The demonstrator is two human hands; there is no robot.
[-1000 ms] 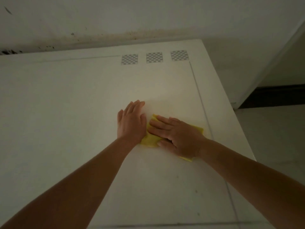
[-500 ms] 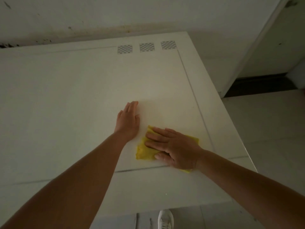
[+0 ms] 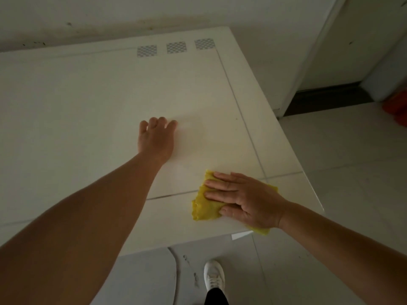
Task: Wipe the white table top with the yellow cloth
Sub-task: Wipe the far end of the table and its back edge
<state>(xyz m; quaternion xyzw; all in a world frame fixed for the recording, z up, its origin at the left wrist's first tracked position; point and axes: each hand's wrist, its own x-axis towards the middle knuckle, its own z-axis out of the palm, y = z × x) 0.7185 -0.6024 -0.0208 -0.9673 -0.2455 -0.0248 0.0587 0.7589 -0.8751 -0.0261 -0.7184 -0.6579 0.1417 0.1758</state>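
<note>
The right hand (image 3: pixel 248 200), flat and open on the yellow cloth (image 3: pixel 206 206), is dragging it back to the counter's (image 3: pixel 88 106) near edge; left hand (image 3: pixel 156 139), gripping nothing, is now well apart.

Three checkered marker squares (image 3: pixel 175 47) in a row along the far edge. Beyond them, off-white wall (image 3: pixel 110 12), stained and scuffed along its base. Pale tiled floor (image 3: pixel 352 164) at right and below. White sneaker (image 3: pixel 213 276) on the floor, dark trouser leg above it. White door frame (image 3: pixel 308 62) at right, dark threshold strip (image 3: pixel 326 95) beside it. Orange object (image 3: pixel 396 106) at far right edge, blurred, unidentifiable.
</note>
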